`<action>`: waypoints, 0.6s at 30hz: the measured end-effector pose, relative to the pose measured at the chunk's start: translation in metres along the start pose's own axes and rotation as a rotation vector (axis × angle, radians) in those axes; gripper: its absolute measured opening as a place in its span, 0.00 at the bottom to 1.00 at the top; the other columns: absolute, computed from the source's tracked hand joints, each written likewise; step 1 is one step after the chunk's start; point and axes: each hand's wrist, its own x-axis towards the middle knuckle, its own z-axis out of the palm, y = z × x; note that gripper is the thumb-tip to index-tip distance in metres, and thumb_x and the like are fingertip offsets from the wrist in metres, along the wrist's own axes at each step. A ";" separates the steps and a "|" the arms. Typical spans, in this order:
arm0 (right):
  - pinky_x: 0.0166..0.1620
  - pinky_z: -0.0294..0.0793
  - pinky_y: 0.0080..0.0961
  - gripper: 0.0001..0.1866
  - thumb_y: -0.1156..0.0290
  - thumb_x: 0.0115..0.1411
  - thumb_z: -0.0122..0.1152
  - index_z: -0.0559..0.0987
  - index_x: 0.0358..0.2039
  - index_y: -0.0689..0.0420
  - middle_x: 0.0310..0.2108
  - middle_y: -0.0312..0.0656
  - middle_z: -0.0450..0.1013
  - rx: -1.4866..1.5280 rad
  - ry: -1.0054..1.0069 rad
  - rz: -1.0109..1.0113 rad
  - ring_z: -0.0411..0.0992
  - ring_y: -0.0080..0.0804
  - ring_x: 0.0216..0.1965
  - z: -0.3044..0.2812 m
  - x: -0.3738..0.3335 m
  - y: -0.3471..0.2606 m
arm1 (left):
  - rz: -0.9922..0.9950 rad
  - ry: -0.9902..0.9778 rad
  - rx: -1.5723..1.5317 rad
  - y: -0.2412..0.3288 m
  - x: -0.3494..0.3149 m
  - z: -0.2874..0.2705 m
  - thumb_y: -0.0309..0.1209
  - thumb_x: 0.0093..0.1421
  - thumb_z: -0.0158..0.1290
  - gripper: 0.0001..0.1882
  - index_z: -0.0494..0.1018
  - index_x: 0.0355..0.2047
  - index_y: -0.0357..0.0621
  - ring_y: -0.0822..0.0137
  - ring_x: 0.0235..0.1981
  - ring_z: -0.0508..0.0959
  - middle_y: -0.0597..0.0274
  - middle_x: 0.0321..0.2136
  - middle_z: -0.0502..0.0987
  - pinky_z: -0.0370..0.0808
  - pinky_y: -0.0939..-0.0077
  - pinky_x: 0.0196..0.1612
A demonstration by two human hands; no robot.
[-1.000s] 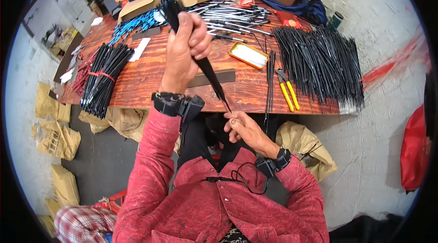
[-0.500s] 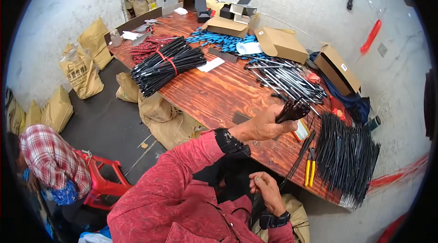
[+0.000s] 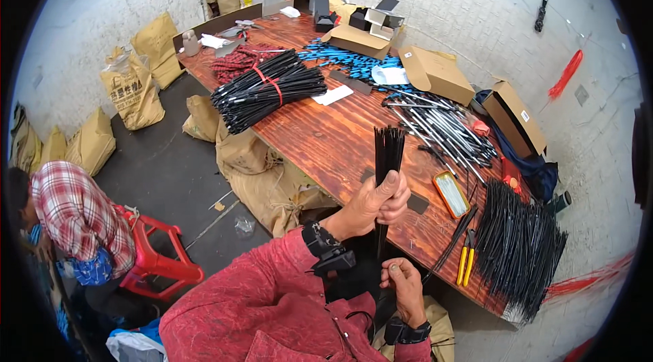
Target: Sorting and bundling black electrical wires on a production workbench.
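My left hand (image 3: 374,207) is wrapped round a bundle of thin black rods (image 3: 389,151) held nearly upright in front of me, their upper ends spread slightly above my fist. Below it, close to the bundle's lower end, my right hand (image 3: 406,288) has its fingers curled with thumb and forefinger together. Whatever it pinches, if anything, is too small to make out. Yellow-handled pliers (image 3: 466,261) lie on the red-brown wooden table (image 3: 309,134) to the right, beside a wide pile of black rods (image 3: 520,250). An open tin with an orange rim (image 3: 451,194) sits just beyond the pliers.
A large black bundle tied with red string (image 3: 269,90) lies far left on the table. Beyond are blue rods (image 3: 354,58), silver rods (image 3: 442,132) and cardboard boxes (image 3: 435,75). Sacks (image 3: 262,175) stand at the table's left edge. A person in plaid (image 3: 81,209) is near a red stool (image 3: 160,250).
My left hand has drawn the black bundle inward and turned it from pointing away to nearly upright. My right hand stays low, now close to the bundle's lower end. The view has shifted slightly.
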 end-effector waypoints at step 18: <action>0.39 0.72 0.18 0.19 0.59 0.71 0.48 0.73 0.48 0.64 0.30 0.37 0.72 -0.122 -0.203 0.062 0.70 0.21 0.31 0.039 -0.015 0.020 | 0.086 0.390 -0.021 -0.009 -0.062 -0.021 0.53 0.70 0.42 0.22 0.58 0.26 0.54 0.82 0.15 0.53 0.77 0.16 0.53 0.53 0.86 0.16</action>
